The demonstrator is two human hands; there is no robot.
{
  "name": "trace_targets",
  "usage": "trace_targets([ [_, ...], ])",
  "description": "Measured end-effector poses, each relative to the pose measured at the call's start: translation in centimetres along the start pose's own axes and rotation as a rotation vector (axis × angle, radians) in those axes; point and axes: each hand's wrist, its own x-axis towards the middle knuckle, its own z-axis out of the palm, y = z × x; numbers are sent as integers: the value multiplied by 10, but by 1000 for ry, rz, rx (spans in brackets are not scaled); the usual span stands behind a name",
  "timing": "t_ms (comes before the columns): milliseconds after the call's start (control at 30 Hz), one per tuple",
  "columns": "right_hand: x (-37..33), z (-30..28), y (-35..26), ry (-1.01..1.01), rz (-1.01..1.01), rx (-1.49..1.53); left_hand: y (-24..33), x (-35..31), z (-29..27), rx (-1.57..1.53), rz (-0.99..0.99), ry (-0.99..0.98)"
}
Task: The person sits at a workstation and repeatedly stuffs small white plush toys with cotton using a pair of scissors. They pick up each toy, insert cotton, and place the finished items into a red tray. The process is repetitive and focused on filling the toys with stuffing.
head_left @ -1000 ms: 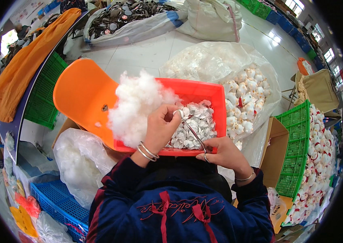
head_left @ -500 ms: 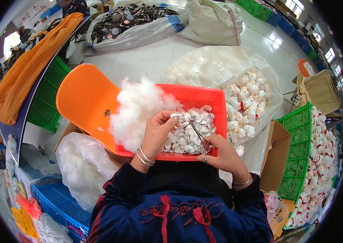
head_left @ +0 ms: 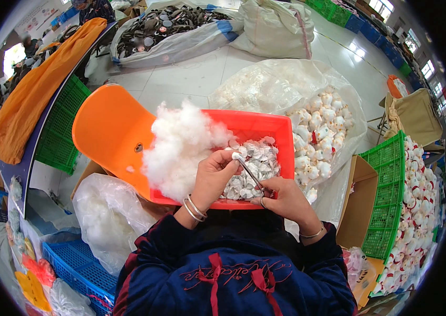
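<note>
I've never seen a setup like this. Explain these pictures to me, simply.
There is no machine here: a person works with two bare hands. Every picture comes from one wide fisheye camera on the person's head, looking down, so straight edges bend near the rim. The left hand pinches a small white piece between its fingers. The right hand holds a slim metal tool, apparently forceps, its tip at that piece. Below is a red plastic bin with fluffy white stuffing on the left and many small pale pieces on the right. An orange chair shows to the bin's left.
</note>
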Motion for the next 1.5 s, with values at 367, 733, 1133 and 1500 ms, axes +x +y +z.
trace_targets([
  [367,13,-11,5,-100,-188,-423,23,-4,-22,163,-150,-38],
  [733,48,-15,-18,-91,-312,-712,24,24,-75,536,-172,52],
  [1133,75,-39,-13,-447,-216,-326,-13,17,-95,1093,254,28],
  [1500,24,-30,-14,-224,-204,-32,40,10,-7,-357,-54,82],
])
